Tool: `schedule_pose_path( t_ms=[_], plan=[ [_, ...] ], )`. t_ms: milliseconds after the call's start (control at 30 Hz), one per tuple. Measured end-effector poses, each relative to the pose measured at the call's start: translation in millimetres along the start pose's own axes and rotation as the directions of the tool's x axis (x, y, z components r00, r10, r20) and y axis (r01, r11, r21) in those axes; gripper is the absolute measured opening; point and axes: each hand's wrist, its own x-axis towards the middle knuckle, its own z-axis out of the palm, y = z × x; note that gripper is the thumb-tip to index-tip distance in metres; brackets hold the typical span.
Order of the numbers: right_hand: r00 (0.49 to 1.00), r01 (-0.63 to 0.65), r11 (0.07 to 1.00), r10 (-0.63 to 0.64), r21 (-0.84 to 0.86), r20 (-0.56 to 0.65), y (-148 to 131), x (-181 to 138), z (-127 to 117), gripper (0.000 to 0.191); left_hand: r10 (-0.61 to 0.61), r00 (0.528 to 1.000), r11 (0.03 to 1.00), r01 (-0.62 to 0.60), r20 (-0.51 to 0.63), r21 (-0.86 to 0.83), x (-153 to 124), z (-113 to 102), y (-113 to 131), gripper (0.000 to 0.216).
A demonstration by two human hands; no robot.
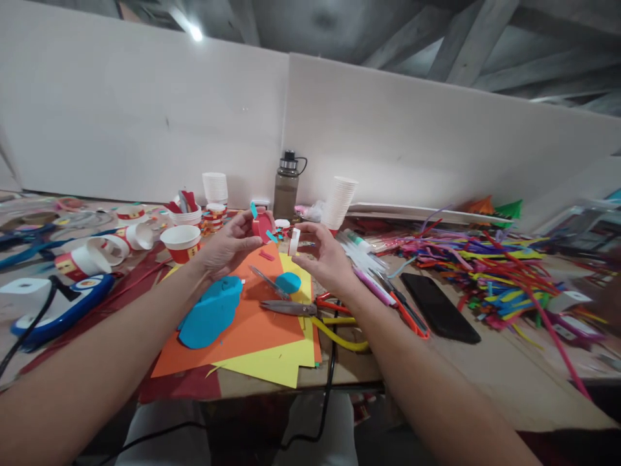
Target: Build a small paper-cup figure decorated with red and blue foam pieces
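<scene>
Here, a red piece (pixel 262 225) with blue strips (pixel 253 210) sits pinched between thumb and fingers of the left hand (pixel 231 242); facing it, the right hand (pixel 328 260), fingers half-curled, holds a small white piece (pixel 294 242); below the fingers lie scissors (pixel 291 308) and orange paper (pixel 259 331), beyond them a bottle (pixel 286 191)

A black-lidded bottle (pixel 286 193) stands before a white panel (pixel 427 136), and a black phone (pixel 439 307) lies on the right.
</scene>
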Motion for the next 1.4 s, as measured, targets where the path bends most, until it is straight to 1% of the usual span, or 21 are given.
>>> schedule_pose_path(
  t_ms=[100,267,367,500,633,733,833,933,1033,1133,1400],
  plan=[
    [0.997,0.077,0.997,-0.078,-0.025,-0.010,0,-1,1,0.045,-0.001,0.999,0.999,0.000,0.044,0.039,0,-2,-3,0.055],
    [0.990,0.137,0.986,-0.140,-0.097,-0.032,1,-1,1,0.046,-0.001,0.993,0.997,-0.008,0.117,0.082,2,-7,-10,0.063],
    [0.982,0.180,0.977,-0.186,-0.117,-0.043,4,-1,1,0.048,0.004,0.991,0.995,-0.016,0.133,0.094,3,-9,-13,0.071],
    [0.979,0.184,0.978,-0.191,-0.103,-0.065,7,-1,1,0.050,-0.003,0.990,0.992,-0.015,0.142,0.127,2,-6,-12,0.076],
    [0.968,0.228,0.966,-0.238,-0.126,-0.077,7,-2,1,0.050,-0.006,0.990,0.988,-0.015,0.142,0.151,0,-3,-10,0.076],
    [0.959,0.261,0.950,-0.276,-0.172,-0.066,6,-3,1,0.052,-0.001,0.987,0.988,-0.024,0.158,0.154,0,-4,-12,0.072],
    [0.959,0.260,0.943,-0.277,-0.208,-0.054,4,-4,1,0.052,0.009,0.984,0.985,-0.039,0.178,0.166,1,-7,-15,0.067],
    [0.963,0.246,0.944,-0.264,-0.220,-0.058,2,-5,2,0.049,0.014,0.980,0.984,-0.049,0.197,0.172,1,-9,-17,0.067],
    [0.970,0.215,0.950,-0.235,-0.226,-0.067,2,-6,4,0.045,0.014,0.979,0.985,-0.048,0.202,0.164,1,-7,-16,0.069],
    [0.975,0.194,0.948,-0.215,-0.251,-0.061,1,-7,6,0.045,0.022,0.978,0.986,-0.055,0.206,0.159,-1,-5,-15,0.069],
    [0.970,0.219,0.944,-0.237,-0.245,-0.048,2,-8,6,0.045,-0.001,0.976,0.987,-0.034,0.219,0.156,-3,1,-13,0.065]
  ],
)
